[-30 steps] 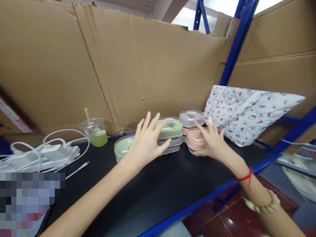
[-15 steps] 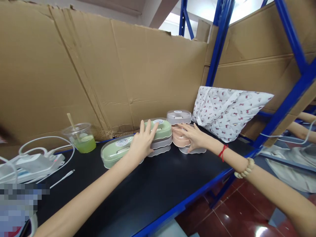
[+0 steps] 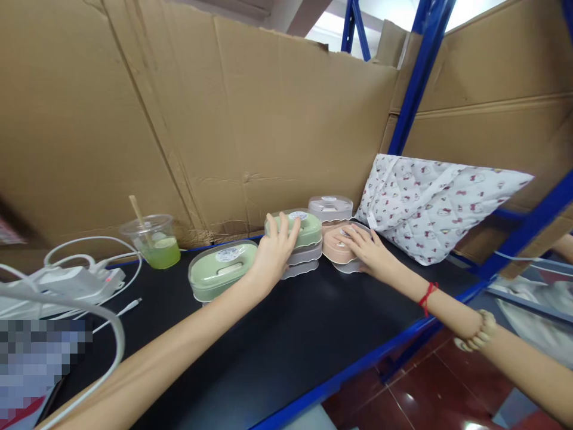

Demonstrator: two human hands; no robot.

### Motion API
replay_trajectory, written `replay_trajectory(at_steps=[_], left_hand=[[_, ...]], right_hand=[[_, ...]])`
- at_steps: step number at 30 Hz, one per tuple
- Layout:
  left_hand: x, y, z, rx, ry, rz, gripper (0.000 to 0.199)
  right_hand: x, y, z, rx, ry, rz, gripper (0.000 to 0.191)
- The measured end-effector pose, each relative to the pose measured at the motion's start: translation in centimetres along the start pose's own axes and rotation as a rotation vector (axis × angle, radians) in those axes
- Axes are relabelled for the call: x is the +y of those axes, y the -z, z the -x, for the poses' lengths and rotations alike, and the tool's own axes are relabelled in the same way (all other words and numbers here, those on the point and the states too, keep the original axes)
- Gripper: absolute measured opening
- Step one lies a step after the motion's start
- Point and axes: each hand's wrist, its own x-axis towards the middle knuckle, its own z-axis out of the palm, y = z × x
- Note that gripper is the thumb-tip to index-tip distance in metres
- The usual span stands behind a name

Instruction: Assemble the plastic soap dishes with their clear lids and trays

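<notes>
Several oval lidded boxes with clear lids stand in low stacks on the black table. My left hand [image 3: 276, 251] rests with spread fingers on the front left of a green box [image 3: 310, 231], which sits on top of grey boxes [image 3: 305, 258]. On a pink box [image 3: 335, 248] to the right lie the spread fingers of my right hand [image 3: 367, 251]; a grey box shows below it. Left of my left hand is another green box [image 3: 215, 276], partly covered by my forearm. Behind the pink box stands a pale grey box [image 3: 330, 209]. Both hands are open.
At the left are a plastic cup [image 3: 161, 248] of green drink with a straw, a white power strip [image 3: 80, 283] and loose white cables. A quilted white bag [image 3: 443, 206] leans at the right. Cardboard [image 3: 188, 131] walls the back; a blue post [image 3: 418, 83] rises behind the bag.
The view has shifted slightly, moving the boxes rightward in the picture. My right hand now lies flatter on the right side of the pink box. My left hand stays on the green box.
</notes>
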Motion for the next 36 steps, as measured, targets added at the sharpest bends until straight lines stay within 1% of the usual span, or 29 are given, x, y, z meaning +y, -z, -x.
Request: replay_trajectory(at_steps=[3, 5, 8, 11, 13, 15, 17, 19, 22, 25, 26, 28, 30, 33, 35, 36], left_hand=[[0.4, -0.4, -1.1, 0.004, -0.007, -0.002, 0.103], [0.6, -0.7, -1.9, 0.008, -0.013, -0.024, 0.101], [0.9, -1.1, -3.0, 0.022, -0.006, -0.045, 0.091], [1.1, -1.3, -3.8, 0.034, 0.018, -0.016, 0.084], [1.2, -1.3, -4.1, 0.041, 0.040, 0.029, 0.086], [1.3, -1.2, -4.0, 0.055, 0.057, 0.068, 0.097], [1.2, -1.0, -3.3, 0.075, 0.069, 0.080, 0.114], [1.1, -0.7, -1.8, 0.096, 0.079, 0.065, 0.125], [0.7, -0.5, 1.9, 0.099, 0.097, 0.018, 0.122], [-0.4, -1.0, 6.0, 0.047, 0.182, -0.043, 0.119], [-0.9, -1.4, 7.2, 0.018, 0.227, -0.059, 0.117], [-2.2, -2.3, 9.0, -0.015, 0.310, -0.089, 0.106], [-3.6, -3.1, 9.8, -0.010, 0.343, -0.112, 0.093], [-5.3, -3.7, 9.4, -0.011, 0.341, -0.121, 0.087], [-5.9, -3.8, 8.4, -0.035, 0.334, -0.122, 0.087], [-6.0, -3.8, 7.8, -0.048, 0.329, -0.123, 0.086]], right_hand=[[0.9, -0.7, -1.6, -0.010, -0.038, -0.020, 0.091], [1.4, -1.3, -2.7, 0.012, -0.055, -0.031, 0.089], [2.6, -2.4, -4.0, 0.035, -0.065, -0.072, 0.084], [3.9, -3.1, -4.4, -0.003, -0.052, -0.151, 0.081], [4.3, -3.0, -4.2, -0.019, -0.058, -0.207, 0.086], [4.1, -2.3, -3.8, 0.020, -0.078, -0.251, 0.091], [3.2, -0.9, -3.4, 0.131, -0.096, -0.270, 0.088], [1.7, 0.8, -3.2, 0.273, -0.087, -0.275, 0.081], [-1.3, 3.1, -3.4, 0.450, 0.031, -0.283, 0.071], [-4.5, 4.5, -4.2, 0.553, 0.178, -0.283, 0.060], [-5.4, 4.7, -4.6, 0.568, 0.207, -0.279, 0.057], [-6.8, 4.8, -5.6, 0.569, 0.223, -0.271, 0.055], [-7.5, 4.8, -7.1, 0.537, 0.178, -0.274, 0.058], [-7.0, 4.4, -9.4, 0.447, 0.048, -0.298, 0.072], [-6.3, 3.9, -10.6, 0.395, -0.027, -0.319, 0.077], [-6.0, 3.7, -11.1, 0.375, -0.055, -0.333, 0.077]])
